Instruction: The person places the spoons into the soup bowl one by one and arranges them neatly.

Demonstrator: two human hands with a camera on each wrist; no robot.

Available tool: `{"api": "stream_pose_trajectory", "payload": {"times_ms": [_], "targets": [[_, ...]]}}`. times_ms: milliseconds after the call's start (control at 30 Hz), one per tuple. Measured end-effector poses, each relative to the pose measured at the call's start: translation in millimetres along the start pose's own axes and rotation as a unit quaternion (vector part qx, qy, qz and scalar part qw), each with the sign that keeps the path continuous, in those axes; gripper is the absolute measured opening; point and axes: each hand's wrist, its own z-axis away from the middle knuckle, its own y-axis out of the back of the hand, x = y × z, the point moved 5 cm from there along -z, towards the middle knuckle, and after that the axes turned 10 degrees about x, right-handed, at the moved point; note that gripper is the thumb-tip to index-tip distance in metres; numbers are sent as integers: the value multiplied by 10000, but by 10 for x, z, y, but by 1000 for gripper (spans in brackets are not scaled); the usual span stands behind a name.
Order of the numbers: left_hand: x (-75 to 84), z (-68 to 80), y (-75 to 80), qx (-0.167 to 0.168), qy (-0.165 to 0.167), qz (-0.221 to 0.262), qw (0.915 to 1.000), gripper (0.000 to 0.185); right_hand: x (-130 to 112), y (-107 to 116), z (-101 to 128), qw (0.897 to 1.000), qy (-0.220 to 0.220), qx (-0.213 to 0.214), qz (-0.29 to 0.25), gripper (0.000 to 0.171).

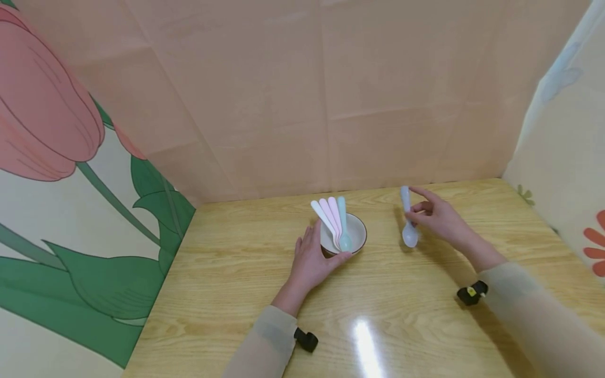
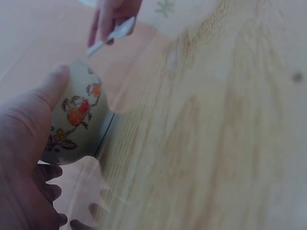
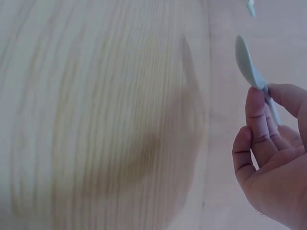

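Near the middle of the table stands a bowl [image 1: 358, 231], white inside with a dark rim. My left hand [image 1: 312, 262] holds its left and near side, thumb along the near rim. A fruit and leaf pattern covers the bowl's outer wall [image 2: 76, 115] in the left wrist view. Leaning in the bowl, handles up, are a whitish spoon [image 1: 323, 212], two pink spoons and a pale teal spoon [image 1: 343, 223]. To the right, my right hand [image 1: 439, 218] pinches a pale lavender spoon [image 1: 410, 237] by its handle above the table, its bowl end pointing down.
The wooden table [image 1: 227, 283] ends at a plain pinkish backdrop [image 1: 264, 131]. A wall with printed tulips [image 1: 42, 105] stands at the left, another with a red flower [image 1: 596, 247] at the right. Both wrists carry small black cameras [image 1: 307, 340].
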Motion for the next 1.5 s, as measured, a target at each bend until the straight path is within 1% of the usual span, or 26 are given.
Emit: {"api": "stream_pose_trajectory", "payload": {"times_ms": [167, 300, 567, 867, 1233, 1500], "targets": [[1, -1, -2, -9, 15, 9, 10000, 121, -68, -71, -9, 9991, -32, -59, -429, 91], [6, -3, -2, 5, -6, 17, 10000, 121, -187, -118, 14, 9979, 85, -54, -641, 94], [2, -1, -6, 19, -41, 15, 10000, 121, -462, -234, 50, 9953, 378, -62, -886, 93], [-13, 1, -14, -8, 0, 4, 10000, 122, -695, -369, 47, 9913, 440, -97, -1236, 94], [-30, -5, -14, -19, -15, 9, 10000, 121, -800, -503, 30, 9910, 358, -123, -1286, 95], [-23, -1, -11, -41, 13, 20, 10000, 121, -856, -589, 18, 9864, 374, -45, -1601, 92]]}}
